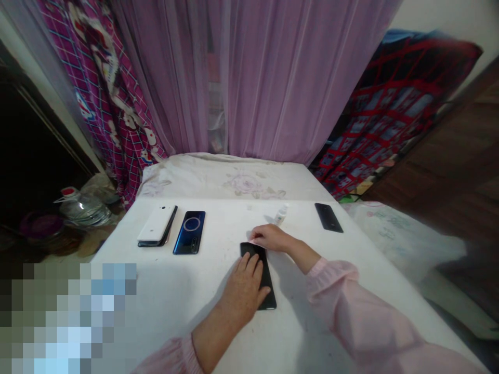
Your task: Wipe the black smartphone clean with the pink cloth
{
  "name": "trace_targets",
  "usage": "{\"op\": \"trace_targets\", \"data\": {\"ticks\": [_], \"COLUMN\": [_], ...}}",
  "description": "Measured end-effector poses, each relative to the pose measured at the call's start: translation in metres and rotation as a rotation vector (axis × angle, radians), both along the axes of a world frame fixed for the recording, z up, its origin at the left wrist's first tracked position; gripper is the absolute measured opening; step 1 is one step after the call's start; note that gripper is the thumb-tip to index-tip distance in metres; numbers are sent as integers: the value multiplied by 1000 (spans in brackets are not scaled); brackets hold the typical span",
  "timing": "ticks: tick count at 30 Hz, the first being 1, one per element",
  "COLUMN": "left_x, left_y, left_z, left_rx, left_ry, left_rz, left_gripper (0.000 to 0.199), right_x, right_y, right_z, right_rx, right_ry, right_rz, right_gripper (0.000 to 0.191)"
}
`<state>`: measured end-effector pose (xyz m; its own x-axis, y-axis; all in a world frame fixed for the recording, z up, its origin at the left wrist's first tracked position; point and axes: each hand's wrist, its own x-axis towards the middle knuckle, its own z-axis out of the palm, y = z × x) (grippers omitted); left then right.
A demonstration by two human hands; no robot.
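Indoor light, soft and moderate. Counter [218, 223] palest, a greyish white. Far left nearly black; brown wooden panel [448, 161] at right also dim. Lamp or window lighting the counter not identifiable. Soft-edged shadows fall leftward from the left hand [244, 290], the right sleeve [337, 288] and the small white bottle [281, 214], suggesting light from the right. Bright glints on the clear jug [86, 210]. Wide-angle stretch: purple curtain [273, 78] folds splay outward. Right edge smeared; bottle label too soft to read. Lower-left corner pixelated into coarse blocks.
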<state>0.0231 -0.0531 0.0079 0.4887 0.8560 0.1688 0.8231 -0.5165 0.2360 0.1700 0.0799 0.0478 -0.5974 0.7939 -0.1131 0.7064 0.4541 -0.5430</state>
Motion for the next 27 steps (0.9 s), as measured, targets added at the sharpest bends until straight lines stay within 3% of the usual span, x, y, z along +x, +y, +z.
{"op": "trace_targets", "data": {"ticks": [5,11,14,23,27], "left_x": [0,1,2,3,3], "left_y": [1,0,0,1,1], "left_z": [2,1,0,6,6], "left_rx": [-5,-5,-8,-55,-64], "left_ry": [-3,-5,-11,-16,-16], "left_rz": [-7,-4,0,-2,-10], "left_gripper": [56,58,57,57,58], "right_x": [15,-31,-39,23,15], "right_y": [-2,-2,-3,-3,-4], "right_z": [4,0,-1,-6,-2], "right_rx": [-25,5,2,-65,-30], "right_ry": [-4,17,30,132,53], "right_rz": [-33,-12,0,-50,-58], "right_gripper": [13,9,11,13,12]}}
